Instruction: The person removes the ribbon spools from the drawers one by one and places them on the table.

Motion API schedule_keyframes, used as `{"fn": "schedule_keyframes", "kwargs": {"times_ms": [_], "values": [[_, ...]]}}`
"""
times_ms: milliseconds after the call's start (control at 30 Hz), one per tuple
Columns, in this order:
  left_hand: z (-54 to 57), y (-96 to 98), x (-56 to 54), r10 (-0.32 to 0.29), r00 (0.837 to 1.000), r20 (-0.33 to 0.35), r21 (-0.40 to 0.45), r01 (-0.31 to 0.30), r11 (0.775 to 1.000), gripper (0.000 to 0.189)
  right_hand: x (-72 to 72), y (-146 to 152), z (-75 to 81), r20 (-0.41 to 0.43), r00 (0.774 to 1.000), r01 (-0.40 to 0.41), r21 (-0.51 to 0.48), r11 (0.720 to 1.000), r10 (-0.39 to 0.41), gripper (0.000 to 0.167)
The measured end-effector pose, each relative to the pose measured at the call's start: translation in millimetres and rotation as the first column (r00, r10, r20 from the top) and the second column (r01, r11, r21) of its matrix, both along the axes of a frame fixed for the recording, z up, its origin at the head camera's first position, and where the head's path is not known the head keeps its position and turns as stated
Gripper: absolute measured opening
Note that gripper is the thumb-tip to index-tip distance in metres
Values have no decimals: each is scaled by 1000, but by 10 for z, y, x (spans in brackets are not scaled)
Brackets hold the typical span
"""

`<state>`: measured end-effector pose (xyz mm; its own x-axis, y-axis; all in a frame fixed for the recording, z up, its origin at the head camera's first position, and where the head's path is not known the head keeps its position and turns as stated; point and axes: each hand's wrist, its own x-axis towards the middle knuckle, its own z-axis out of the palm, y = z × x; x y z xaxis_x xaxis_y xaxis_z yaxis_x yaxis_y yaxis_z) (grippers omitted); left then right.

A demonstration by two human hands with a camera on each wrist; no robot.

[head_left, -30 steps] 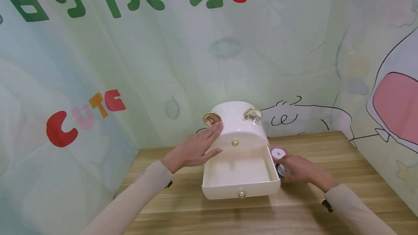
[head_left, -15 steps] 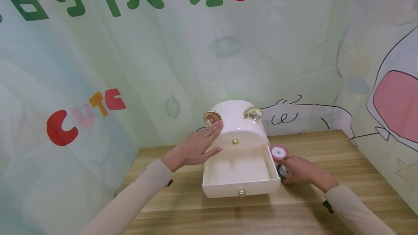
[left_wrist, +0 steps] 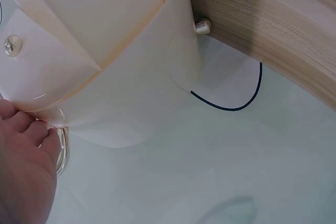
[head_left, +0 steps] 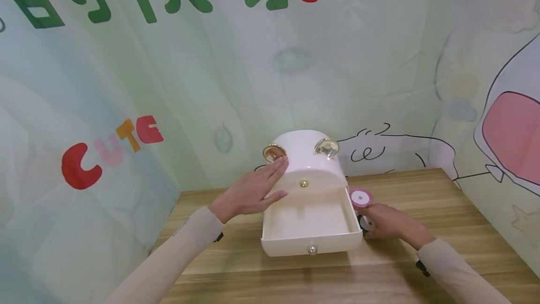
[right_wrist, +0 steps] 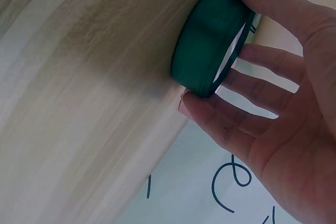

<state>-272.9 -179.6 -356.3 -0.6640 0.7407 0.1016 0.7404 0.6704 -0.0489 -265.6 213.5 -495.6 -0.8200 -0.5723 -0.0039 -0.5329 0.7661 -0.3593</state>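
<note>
A white drawer box point(head_left: 305, 154) with a rounded top and gold-rimmed ears stands on the table, its lower drawer point(head_left: 312, 217) pulled out with nothing in it. My left hand point(head_left: 251, 191) rests on the upper left of the box, fingers straight beside the left ear point(head_left: 274, 152). In the left wrist view, its fingertips touch the box's curved edge. To the right of the drawer, my right hand point(head_left: 390, 222) grips a green ribbon roll point(right_wrist: 210, 40), thumb on one side and fingers on the other. Just behind it lies a pink ribbon roll point(head_left: 361, 196) with a white core.
The wooden table point(head_left: 236, 271) spreads around the box. A printed cloth backdrop point(head_left: 211, 74) hangs close behind the box and along both sides. Small gold knobs point(head_left: 312, 249) stick out from the drawer fronts.
</note>
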Motion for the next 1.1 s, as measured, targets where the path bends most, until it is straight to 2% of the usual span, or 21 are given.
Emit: {"fn": "schedule_keyframes", "kwargs": {"times_ms": [200,433,633,933,1100], "values": [[-3,5,-8,-3,1000,3,1,3,1000,78,2,15,-35,11,1000,20,-1,1000,-20,64],[-16,-5,-10,-4,1000,-1,5,4,1000,78,13,14,-15,74,996,59,-5,998,-59,70],[-14,-7,-6,-2,1000,-1,2,2,1000,78,29,26,-32,67,995,71,24,997,-72,66],[-2,-6,2,-1,1000,-1,-3,1,1000,78,101,37,41,-57,998,42,48,998,-39,75],[-5,-7,-3,-6,1000,2,3,6,1000,78,206,14,173,-190,980,67,36,997,-59,59]]}}
